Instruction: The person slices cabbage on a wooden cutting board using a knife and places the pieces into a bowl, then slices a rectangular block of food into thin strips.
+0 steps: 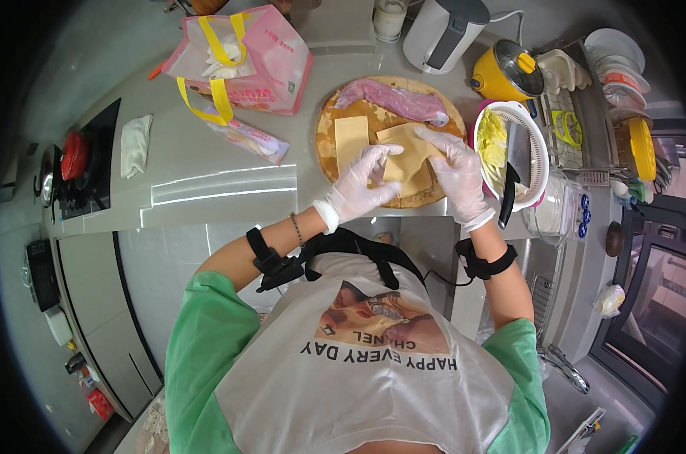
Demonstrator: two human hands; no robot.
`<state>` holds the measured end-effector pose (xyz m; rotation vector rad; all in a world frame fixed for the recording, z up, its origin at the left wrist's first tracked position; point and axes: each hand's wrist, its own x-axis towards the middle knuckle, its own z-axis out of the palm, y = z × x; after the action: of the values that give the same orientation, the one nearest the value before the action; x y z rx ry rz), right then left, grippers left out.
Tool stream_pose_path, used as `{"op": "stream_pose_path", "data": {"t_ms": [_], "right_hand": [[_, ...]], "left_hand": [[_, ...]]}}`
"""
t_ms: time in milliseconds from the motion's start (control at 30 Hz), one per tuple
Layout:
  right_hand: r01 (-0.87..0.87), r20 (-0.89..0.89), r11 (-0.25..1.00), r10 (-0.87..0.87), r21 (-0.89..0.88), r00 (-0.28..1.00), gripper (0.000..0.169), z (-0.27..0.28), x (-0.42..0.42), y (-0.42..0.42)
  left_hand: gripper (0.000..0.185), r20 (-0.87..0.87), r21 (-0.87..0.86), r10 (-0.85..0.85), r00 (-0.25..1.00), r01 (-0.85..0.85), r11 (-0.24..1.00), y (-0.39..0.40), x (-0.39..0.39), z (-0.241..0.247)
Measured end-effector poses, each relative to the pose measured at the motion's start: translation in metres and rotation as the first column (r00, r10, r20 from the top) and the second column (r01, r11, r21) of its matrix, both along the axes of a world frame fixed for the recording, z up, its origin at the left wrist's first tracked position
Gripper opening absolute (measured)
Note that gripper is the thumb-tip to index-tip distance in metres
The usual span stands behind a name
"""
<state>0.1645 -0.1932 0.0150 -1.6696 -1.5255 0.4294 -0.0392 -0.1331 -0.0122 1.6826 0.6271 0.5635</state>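
A thin yellowish sheet (402,153), perhaps tofu skin or a wrapper, is lifted and creased over the front right of a round wooden board (324,126). My gloved right hand (454,170) pinches its right side with thumb and fingers. At its left edge is my gloved left hand (365,181), fingers curved and apart; whether they touch the sheet is unclear. Another flat rectangular sheet (351,139) lies on the board's left part, and more of the same material shows beneath the lifted one. A long piece of raw pink meat (391,99) rests along the board's far side.
Right of the board stands a white colander (539,164) with cabbage leaves (492,142) and a black-handled knife (509,193). Behind are a kettle (445,34) and yellow electric pot (505,71). A pink bag (275,62), a plastic packet (252,139) and a white cloth (135,145) lie left.
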Motion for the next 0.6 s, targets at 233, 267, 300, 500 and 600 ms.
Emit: {"op": "stream_pose_path", "data": {"t_ms": [233,267,300,500,600], "right_hand": [[0.022,-0.026,0.984,-0.027,-0.175,0.999,0.03,0.036,0.013,0.028],[-0.013,-0.044,0.988,0.006,-0.152,0.999,0.032,0.035,0.016,0.029],[-0.047,0.0,0.991,0.047,-0.127,0.999,0.034,0.033,0.021,0.029],[-0.212,0.139,0.974,0.221,-0.078,0.965,0.053,-0.016,0.039,0.002],[-0.228,0.344,0.962,0.267,-0.15,0.9,0.061,-0.068,0.043,-0.033]], "left_hand": [[0.031,0.076,0.498,0.238,0.968,-0.244,0.832,0.042,0.01,-0.003],[0.015,0.021,0.425,0.311,0.95,-0.29,0.858,0.044,0.009,0.002],[0.014,0.042,0.5,0.322,0.946,-0.299,0.813,0.045,0.006,0.011],[0.018,0.002,0.799,0.194,0.981,-0.118,0.59,0.036,-0.017,-0.022],[0.015,-0.324,0.871,0.069,0.944,0.269,0.412,0.019,-0.019,-0.06]]}}
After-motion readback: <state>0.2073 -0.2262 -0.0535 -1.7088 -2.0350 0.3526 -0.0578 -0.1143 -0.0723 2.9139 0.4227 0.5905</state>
